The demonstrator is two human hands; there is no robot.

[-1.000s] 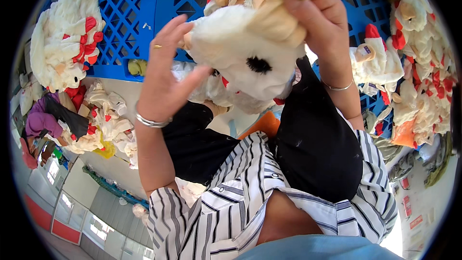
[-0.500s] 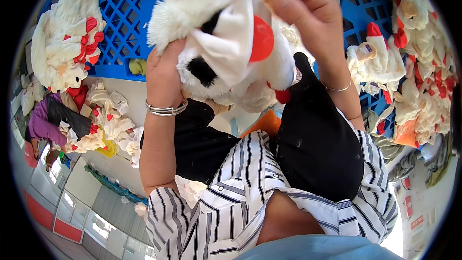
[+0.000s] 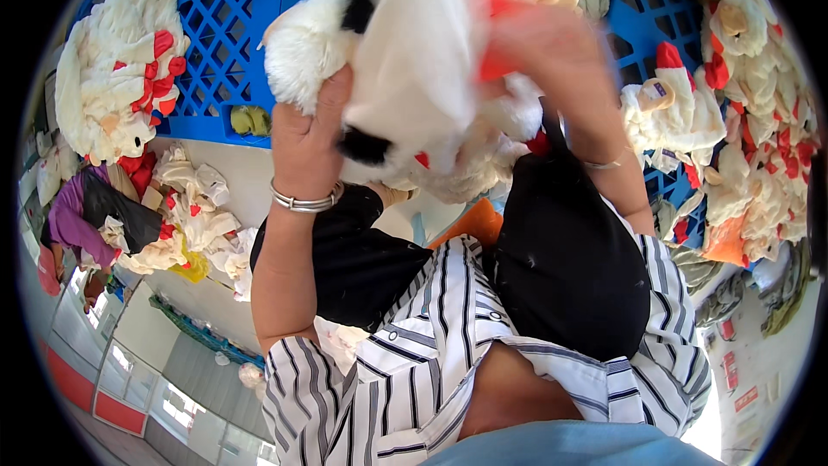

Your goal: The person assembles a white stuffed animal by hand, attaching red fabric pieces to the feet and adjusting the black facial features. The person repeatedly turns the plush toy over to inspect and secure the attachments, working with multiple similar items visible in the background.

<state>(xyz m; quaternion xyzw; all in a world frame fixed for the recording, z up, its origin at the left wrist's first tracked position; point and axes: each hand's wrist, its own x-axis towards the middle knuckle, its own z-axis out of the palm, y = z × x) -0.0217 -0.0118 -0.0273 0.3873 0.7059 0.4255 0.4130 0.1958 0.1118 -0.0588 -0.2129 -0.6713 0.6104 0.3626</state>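
Note:
A white plush toy skin with black fur patches and a red part hangs in front of me above my knees, its fabric looking limp and creased. My left hand is closed on its left side, the thumb lying over the white fur. At its right, my right hand is smeared by motion beside the red part. The fingers of that hand are too blurred to show whether they grip it.
Blue plastic pallets lie ahead, with a stack of white plush skins at left and a heap of them at right. A person in purple is at far left among more plush pieces. An orange piece sits between my knees.
My right hand has come down and in to the toy's red part. The toy has turned and its face fabric now looks stretched and blurred. My left hand has shifted slightly right, still gripping.

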